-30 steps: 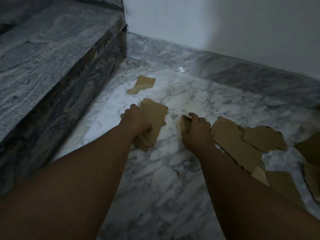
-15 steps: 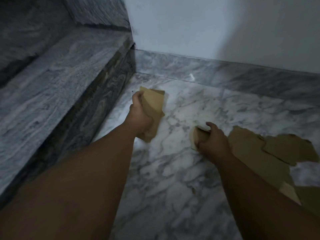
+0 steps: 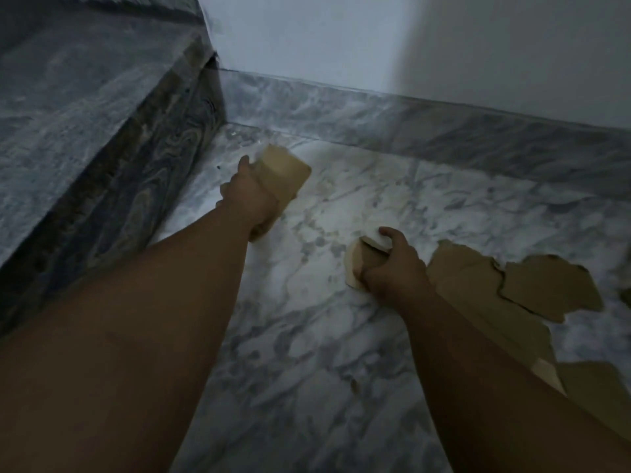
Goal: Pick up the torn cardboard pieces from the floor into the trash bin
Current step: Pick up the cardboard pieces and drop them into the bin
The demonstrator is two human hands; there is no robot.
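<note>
My left hand [image 3: 251, 199] grips a stack of torn brown cardboard pieces [image 3: 285, 174] and holds it out toward the far corner by the step. Close to the marble floor, my right hand [image 3: 392, 268] is closed on a smaller cardboard piece [image 3: 356, 259]. Several more torn pieces lie on the floor to the right: a large one [image 3: 461, 285], another overlapping it [image 3: 546, 288], and one at the lower right [image 3: 594, 394]. No trash bin is in view.
A dark marble stair step [image 3: 85, 138] rises along the left. A marble skirting [image 3: 409, 121] and white wall [image 3: 375, 42] close off the far side. The pale marble floor [image 3: 307, 353] spreads between my arms.
My left hand has carried its cardboard stack forward toward the corner, where a loose piece lay a second ago; that piece is hidden now. My right hand has stayed low with its piece.
</note>
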